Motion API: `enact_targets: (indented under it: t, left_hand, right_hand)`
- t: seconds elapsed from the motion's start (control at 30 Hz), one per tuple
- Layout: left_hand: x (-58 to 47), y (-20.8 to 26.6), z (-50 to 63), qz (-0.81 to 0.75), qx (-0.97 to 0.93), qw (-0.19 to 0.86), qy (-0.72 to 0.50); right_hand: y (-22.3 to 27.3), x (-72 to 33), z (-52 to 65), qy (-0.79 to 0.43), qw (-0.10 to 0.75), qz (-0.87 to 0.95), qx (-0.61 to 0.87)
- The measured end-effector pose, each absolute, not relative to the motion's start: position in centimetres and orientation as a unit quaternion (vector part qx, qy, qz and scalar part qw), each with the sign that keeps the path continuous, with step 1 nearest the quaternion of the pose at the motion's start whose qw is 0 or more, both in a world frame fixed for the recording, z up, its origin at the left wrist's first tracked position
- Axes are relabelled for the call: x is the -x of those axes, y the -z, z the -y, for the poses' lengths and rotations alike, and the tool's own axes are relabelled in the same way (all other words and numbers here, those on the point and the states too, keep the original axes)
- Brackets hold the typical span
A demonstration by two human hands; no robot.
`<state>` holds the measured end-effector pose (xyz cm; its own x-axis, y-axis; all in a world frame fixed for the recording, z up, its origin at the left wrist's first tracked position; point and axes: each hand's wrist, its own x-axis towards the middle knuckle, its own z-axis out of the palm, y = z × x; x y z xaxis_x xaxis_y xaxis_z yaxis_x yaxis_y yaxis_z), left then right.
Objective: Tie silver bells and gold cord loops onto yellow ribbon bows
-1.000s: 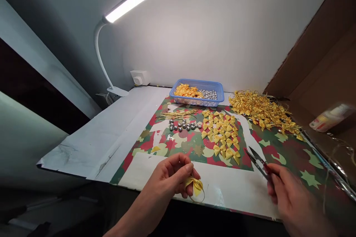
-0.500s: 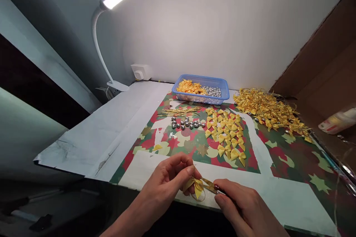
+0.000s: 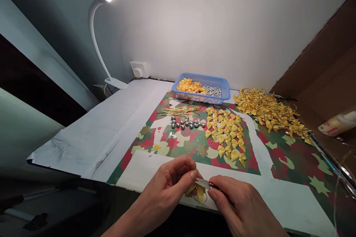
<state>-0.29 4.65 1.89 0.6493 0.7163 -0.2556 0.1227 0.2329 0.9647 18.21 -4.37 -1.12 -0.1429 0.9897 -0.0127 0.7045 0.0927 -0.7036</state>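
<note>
My left hand (image 3: 176,177) pinches a yellow ribbon bow (image 3: 200,193) near the table's front edge. A thin gold cord loop hangs under the bow. My right hand (image 3: 237,196) is closed around a dark-handled tool with tapered metal blades (image 3: 203,183), likely small scissors. Its tip reaches the left fingertips at the top of the bow; the exact contact is hidden by the fingers. Beyond my hands, yellow bows (image 3: 226,133) lie in rows on the patterned sheet. Left of them are several silver balls (image 3: 187,123) and a bundle of gold cords (image 3: 180,111).
At the back stands a blue basket (image 3: 201,99) holding yellow bows and silver beads. A heap of bows with gold loops (image 3: 267,107) lies at the right, beside a cardboard wall (image 3: 314,70) and a white bottle (image 3: 336,124). A lamp (image 3: 96,40) is clamped at the left.
The tool's tip has moved left, up against my left fingertips. Its blades were spread apart earlier and now look closer together. The view has shifted slightly.
</note>
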Motion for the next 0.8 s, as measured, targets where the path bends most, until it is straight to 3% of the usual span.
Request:
enact_targets:
  t: [0.3,0.4,0.53,0.63,0.73,0.8]
  left_hand:
    - [0.6,-1.9,-5.1,-0.38,-0.555,0.701,-0.235]
    - [1.1,-2.3,-6.2,-0.407,-0.535,0.703,-0.233]
    - [1.7,-3.2,-7.4,-0.435,-0.544,0.683,-0.22]
    - [1.7,-3.9,-7.7,-0.448,-0.554,0.667,-0.22]
    - [0.9,-4.5,-7.4,-0.447,-0.567,0.656,-0.22]
    - [0.1,-4.9,-7.0,-0.438,-0.574,0.654,-0.224]
  right_hand:
    - [1.6,-18.9,4.9,-0.282,0.312,0.663,0.619]
    - [2.8,-19.5,5.2,-0.169,0.339,0.647,0.662]
    - [4.7,-19.4,5.0,0.004,0.309,0.668,0.677]
    - [5.5,-18.7,4.8,0.063,0.319,0.659,0.678]
    - [5.1,-17.7,4.7,0.027,0.396,0.627,0.67]
    - [4.1,-17.0,4.7,-0.083,0.49,0.589,0.638]
